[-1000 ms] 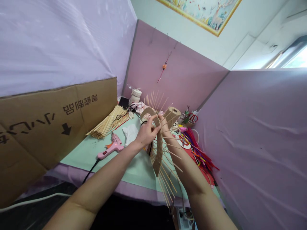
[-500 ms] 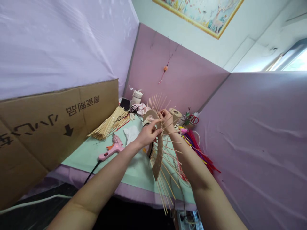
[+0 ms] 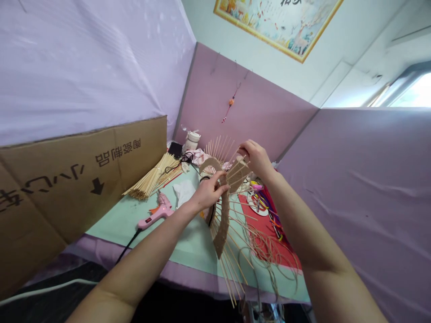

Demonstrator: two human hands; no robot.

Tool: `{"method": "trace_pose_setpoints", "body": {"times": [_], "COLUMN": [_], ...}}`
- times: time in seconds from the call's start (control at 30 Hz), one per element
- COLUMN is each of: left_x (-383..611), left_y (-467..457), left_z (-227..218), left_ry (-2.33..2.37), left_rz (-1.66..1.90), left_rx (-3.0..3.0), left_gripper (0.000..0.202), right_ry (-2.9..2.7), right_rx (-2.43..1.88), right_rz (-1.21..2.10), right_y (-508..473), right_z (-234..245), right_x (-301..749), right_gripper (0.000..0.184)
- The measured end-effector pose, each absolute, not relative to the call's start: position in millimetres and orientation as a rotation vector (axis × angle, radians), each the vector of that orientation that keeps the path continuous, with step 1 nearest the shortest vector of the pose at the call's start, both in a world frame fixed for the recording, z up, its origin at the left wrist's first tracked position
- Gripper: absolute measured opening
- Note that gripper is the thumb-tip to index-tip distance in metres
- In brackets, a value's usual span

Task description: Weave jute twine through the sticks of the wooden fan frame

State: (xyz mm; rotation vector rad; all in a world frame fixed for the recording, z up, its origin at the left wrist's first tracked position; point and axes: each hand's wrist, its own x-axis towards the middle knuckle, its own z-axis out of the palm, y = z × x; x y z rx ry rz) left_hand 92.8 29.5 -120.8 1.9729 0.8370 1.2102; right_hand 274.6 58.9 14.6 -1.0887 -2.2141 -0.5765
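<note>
Frame: cardboard arc (image 3: 222,229) studded with radiating skewers (image 3: 235,264), held upright in the air above the near edge of the mat, between both hands.
Left hand (image 3: 207,193): thumb and fingers pinching the arc's upper curve.
Right hand (image 3: 257,157): raised at the top skewer tips, fingertips drawn together; what they nip is too fine to see.
Twine (image 3: 269,251): loose loops lying on the mat and red sheet below the frame, some trailing over the table edge.
Risk, snag: slack loops look likely to catch on the lower skewer tips or knot if drawn up fast.
Risk, breakage: the skewers are thin, so a hard sideways pull could bend one, snap it or work it loose from the cardboard.
Risk, grip: a single pinch carries the frame; a tug from the other side could twist it out.
Risk, glue gun (image 3: 156,213): it lies just left of the forearm with its cord running off the table, and may be hot.
Surface: green mat (image 3: 188,242) on a purple-covered table; red sheet (image 3: 266,233) at right, pipe cleaners (image 3: 274,215) on it.
Stock: skewer bundle (image 3: 151,177) at back left, white tissue (image 3: 183,190), small jar (image 3: 191,140).
Room: purple partitions (image 3: 256,107) on three sides, printed cardboard sheet (image 3: 77,179) leaning at left, framed painting (image 3: 279,20) high on the wall, window at upper right.
</note>
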Motion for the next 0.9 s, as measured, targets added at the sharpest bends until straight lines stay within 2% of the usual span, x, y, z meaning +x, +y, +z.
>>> {"method": "trace_pose_setpoints", "body": {"times": [0.27, 0.5, 0.7, 0.83, 0.9], "left_x": [95, 94, 93, 94, 94], "left_y": [29, 28, 27, 25, 24], "left_z": [-119, -118, -116, -118, -118], "left_ry": [0.846, 0.853, 0.858, 0.833, 0.815], "left_rz": [1.195, 1.191, 1.193, 1.203, 1.206], "left_rx": [1.995, 1.988, 1.999, 2.007, 2.017], "left_gripper": [0.048, 0.048, 0.047, 0.046, 0.046], "right_ry": [-2.428, -2.448, -2.149, -1.887, -1.865], "right_rx": [-0.979, -0.933, -1.263, -1.634, -1.672], "right_rz": [-1.029, -1.112, -0.772, -0.306, -0.079], "right_y": [62, 72, 94, 104, 102], "right_z": [51, 69, 53, -1, -30], "right_x": [274, 258, 264, 269, 264], "right_gripper": [0.019, 0.023, 0.015, 0.013, 0.017]}}
